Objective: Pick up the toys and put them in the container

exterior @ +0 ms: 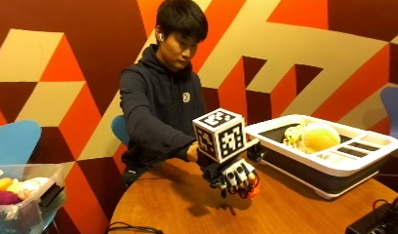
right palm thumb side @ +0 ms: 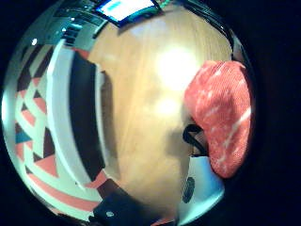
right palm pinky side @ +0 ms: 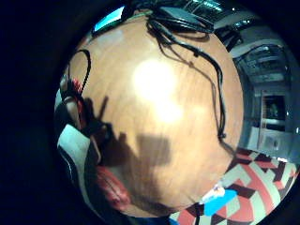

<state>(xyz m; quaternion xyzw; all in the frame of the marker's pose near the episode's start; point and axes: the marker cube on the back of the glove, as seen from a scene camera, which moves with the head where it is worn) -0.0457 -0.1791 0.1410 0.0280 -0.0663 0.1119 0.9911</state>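
In the outside view my gloved right hand [exterior: 232, 176] hangs a little above the round wooden table [exterior: 186, 209], just left of the container. Its fingers curl round a small red toy [exterior: 252, 188]. In the thumb side palm view that red toy [right palm thumb side: 221, 117] has white streaks and lies close against the palm. The container [exterior: 328, 163] is a white-rimmed tub with dark walls, also seen as the container [right palm thumb side: 77, 113] across the table. A yellow-green ball [exterior: 319, 136] and a smaller pale toy [exterior: 291, 134] lie inside it.
Black cables [right palm pinky side: 208, 63] run over the tabletop, and a black device [exterior: 381, 219] sits at the table's near right edge. A clear bin [exterior: 20, 195] with coloured soft toys stands off the table at the left. A lit screen [right palm thumb side: 124, 7] lies at the table's edge.
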